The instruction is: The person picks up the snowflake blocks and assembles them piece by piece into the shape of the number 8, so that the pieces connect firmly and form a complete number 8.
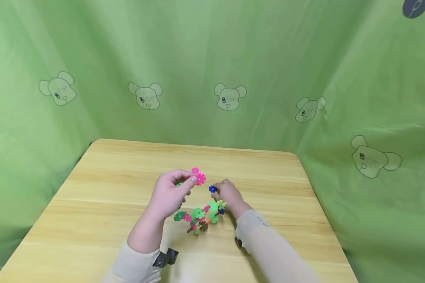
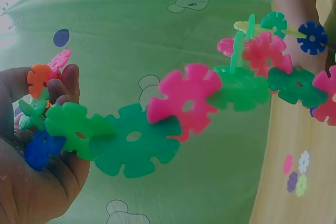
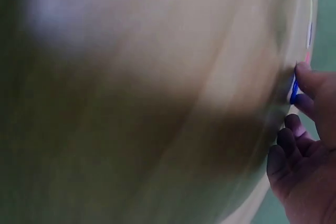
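My left hand (image 1: 168,192) pinches a pink flower-shaped plastic disc (image 1: 200,179) between thumb and fingers, with a smaller pink disc upright on its edge. These belong to a chain of interlocked discs (image 2: 134,140) in green, pink, blue, orange and yellow. In the left wrist view, part of the chain lies across the palm. The rest hangs in a loop below and between the hands. My right hand (image 1: 230,196) pinches a single blue disc (image 1: 212,189) by its edge, close to the chain's pink end. The right wrist view shows this blue disc (image 3: 294,90) edge-on between thumb and finger.
Several loose discs lie on the wooden table in the left wrist view: a pink one (image 2: 288,163), a white one (image 2: 304,161), a purple one (image 2: 292,182) and a yellow-green one (image 2: 301,185). A green curtain (image 1: 187,125) with mouse-head drawings surrounds the table (image 1: 102,169).
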Available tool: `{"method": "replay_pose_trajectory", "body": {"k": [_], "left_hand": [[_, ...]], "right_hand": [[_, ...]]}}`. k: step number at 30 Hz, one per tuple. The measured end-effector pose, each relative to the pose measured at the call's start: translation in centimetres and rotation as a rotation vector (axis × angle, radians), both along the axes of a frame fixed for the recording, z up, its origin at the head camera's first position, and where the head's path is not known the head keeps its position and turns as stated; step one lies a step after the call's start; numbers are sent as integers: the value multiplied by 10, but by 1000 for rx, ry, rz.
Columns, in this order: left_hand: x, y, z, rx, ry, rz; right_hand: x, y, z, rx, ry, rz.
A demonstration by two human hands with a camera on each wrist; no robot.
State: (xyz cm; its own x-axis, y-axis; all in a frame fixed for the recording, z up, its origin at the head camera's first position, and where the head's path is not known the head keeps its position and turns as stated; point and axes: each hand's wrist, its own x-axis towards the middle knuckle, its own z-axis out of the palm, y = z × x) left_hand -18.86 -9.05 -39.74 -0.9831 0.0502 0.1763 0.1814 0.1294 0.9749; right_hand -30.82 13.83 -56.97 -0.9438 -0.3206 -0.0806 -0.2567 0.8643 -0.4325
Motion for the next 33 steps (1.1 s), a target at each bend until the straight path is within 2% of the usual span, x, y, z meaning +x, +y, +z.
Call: {"method": "replay_pose_trajectory", "body": {"k": [7, 9, 12, 14, 17, 19, 21, 23, 26, 29, 33], "left_hand": [[-1, -2, -2, 0, -3, 8], [-1, -2, -2, 2, -6, 8], [-1, -1, -3, 4, -13, 8], [-1, 0, -3, 5, -17, 6], [0, 0, -3, 4, -17, 2], [0, -1, -3, 4, -11, 0], [-1, -1, -3, 6, -6, 0], [-1, -1, -3, 8, -3, -4], [-1, -1, -3, 16, 2, -4], [-1, -1, -3, 25, 10, -9], [0, 0, -4, 31, 8, -21]], "right_hand": [[-6, -4, -2, 1, -53, -89], [-6, -3, -1, -44, -96, -101], [-3, 3, 4, -185, -138, -123], [-1, 8, 11, -327, -142, -157], [5, 11, 33, -577, -91, -230], [13, 9, 57, -768, -32, -243], [27, 5, 84, -914, 53, -197], [46, 1, 106, -998, 151, -89], [72, -8, 130, -1018, 312, 90], [87, -16, 141, -1025, 438, 206], [94, -22, 145, -1019, 548, 259]]}}
